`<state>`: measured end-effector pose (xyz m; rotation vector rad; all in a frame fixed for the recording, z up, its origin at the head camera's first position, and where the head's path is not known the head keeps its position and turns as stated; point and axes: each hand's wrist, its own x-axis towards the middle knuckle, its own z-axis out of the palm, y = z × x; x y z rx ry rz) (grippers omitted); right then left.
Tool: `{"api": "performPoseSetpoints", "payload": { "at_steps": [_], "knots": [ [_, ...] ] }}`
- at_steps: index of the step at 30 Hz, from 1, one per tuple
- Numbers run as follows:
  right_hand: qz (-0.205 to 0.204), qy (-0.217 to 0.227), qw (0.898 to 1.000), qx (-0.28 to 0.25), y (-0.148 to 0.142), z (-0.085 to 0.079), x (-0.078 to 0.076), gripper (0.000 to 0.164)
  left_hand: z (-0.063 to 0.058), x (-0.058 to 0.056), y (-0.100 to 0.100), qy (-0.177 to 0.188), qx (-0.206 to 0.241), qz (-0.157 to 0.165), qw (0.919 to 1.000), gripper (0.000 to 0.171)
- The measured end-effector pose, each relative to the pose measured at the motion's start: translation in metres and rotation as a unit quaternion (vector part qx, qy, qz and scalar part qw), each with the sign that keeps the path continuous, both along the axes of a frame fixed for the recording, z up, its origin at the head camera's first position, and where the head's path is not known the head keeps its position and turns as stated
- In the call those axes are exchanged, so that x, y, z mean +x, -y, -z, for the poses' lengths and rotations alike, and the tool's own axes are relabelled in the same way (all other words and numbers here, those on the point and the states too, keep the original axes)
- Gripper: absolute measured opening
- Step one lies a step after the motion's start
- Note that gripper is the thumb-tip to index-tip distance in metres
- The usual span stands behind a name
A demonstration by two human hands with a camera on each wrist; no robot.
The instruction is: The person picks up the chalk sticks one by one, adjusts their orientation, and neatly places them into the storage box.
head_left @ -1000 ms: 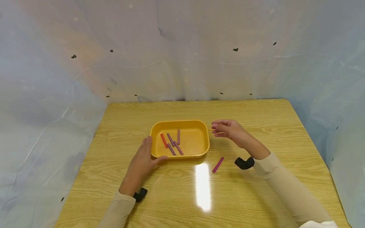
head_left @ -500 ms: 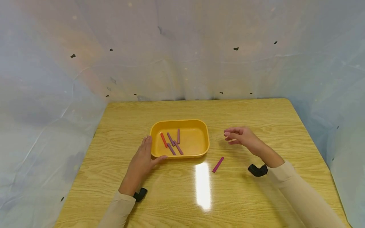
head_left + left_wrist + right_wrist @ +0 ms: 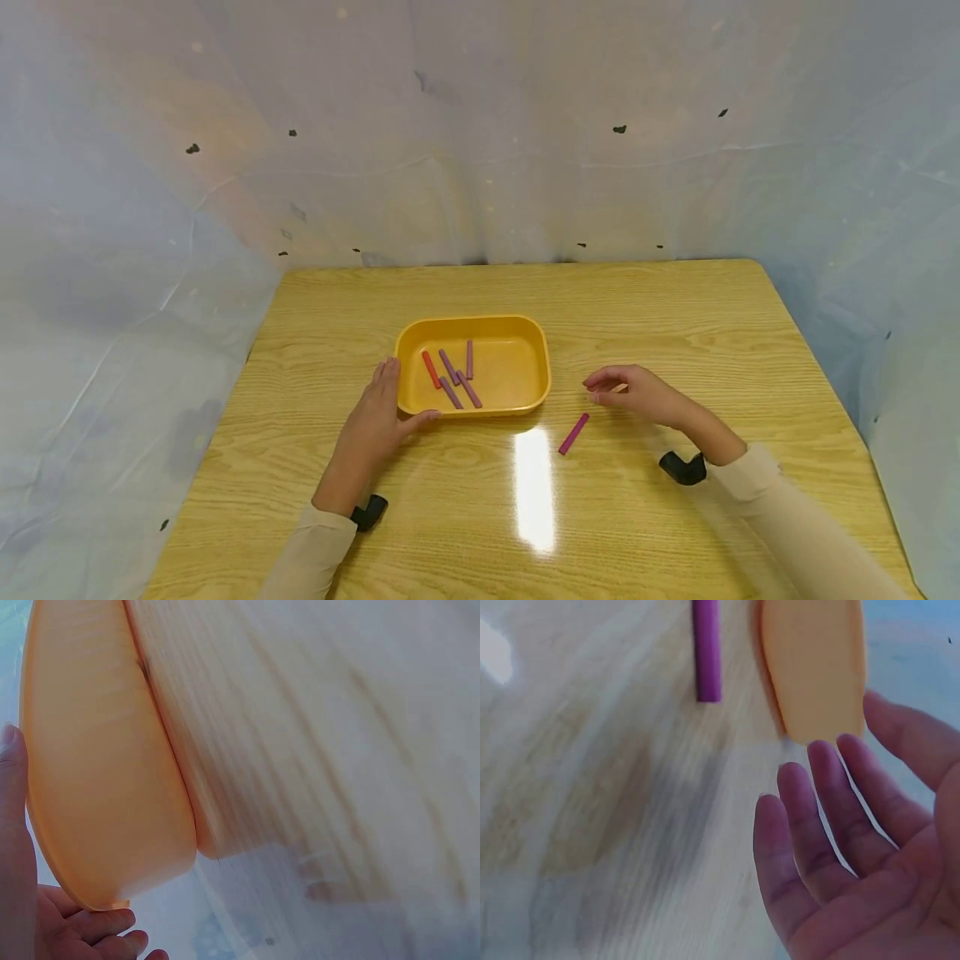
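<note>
A yellow plastic tray (image 3: pixel 513 375) stands on the table in the head view. Inside its left half lie a red crayon-like stick (image 3: pixel 431 369) and several dull purple ones (image 3: pixel 470 360). My left hand (image 3: pixel 372 425) holds the tray's near left corner, thumb along the front rim and fingers against the left side. On the table, right of the tray, lies a magenta crayon-like stick (image 3: pixel 573 434). Just above and right of its far end hovers my right hand (image 3: pixel 633 393), fingers loosely bent and apart from the stick. The right wrist view shows that palm with nothing in it.
The wood-grain table (image 3: pixel 450 517) carries a bright light reflection in front of the tray. Pale plastic sheeting (image 3: pixel 480 167) hangs behind the table and along both sides. A black wrist camera (image 3: pixel 682 468) sits under the right wrist, another (image 3: pixel 369 512) at the left.
My right hand has moved away from the tray's right side, first rightward, then down toward the magenta stick. The left hand, tray and sticks have stayed in place.
</note>
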<state>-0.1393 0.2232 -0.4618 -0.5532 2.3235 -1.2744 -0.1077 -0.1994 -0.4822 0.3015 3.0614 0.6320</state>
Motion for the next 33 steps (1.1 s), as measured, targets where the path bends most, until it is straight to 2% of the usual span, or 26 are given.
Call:
{"api": "performPoseSetpoints", "payload": {
  "at_steps": [6, 13, 18, 24, 28, 33],
  "knots": [
    [-0.062, -0.045, 0.997, 0.003, 0.008, 0.008, 0.005, 0.026, 0.000, 0.000, 0.001, 0.008, -0.002, -0.002, 1.0000, 0.113],
    [-0.106, -0.035, 0.994, -0.012, 0.016, 0.015, 0.010, 0.025, 0.001, -0.001, 0.001, 0.011, 0.000, -0.001, 0.9999, 0.114],
    [-0.144, -0.093, 0.985, 0.011, 0.021, 0.019, 0.012, 0.023, 0.000, -0.001, 0.001, 0.012, 0.002, 0.003, 0.9999, 0.113],
    [-0.156, -0.150, 0.975, 0.052, 0.029, 0.020, 0.015, 0.025, -0.001, -0.001, 0.001, 0.012, 0.001, 0.003, 0.9999, 0.114],
    [-0.155, -0.159, 0.972, 0.082, 0.033, 0.019, 0.016, 0.025, -0.001, -0.001, 0.001, 0.009, 0.001, 0.001, 1.0000, 0.114],
    [-0.156, -0.165, 0.970, 0.092, 0.036, 0.021, 0.017, 0.020, -0.001, -0.001, 0.001, 0.012, 0.000, 0.001, 0.9999, 0.114]
  ]
}}
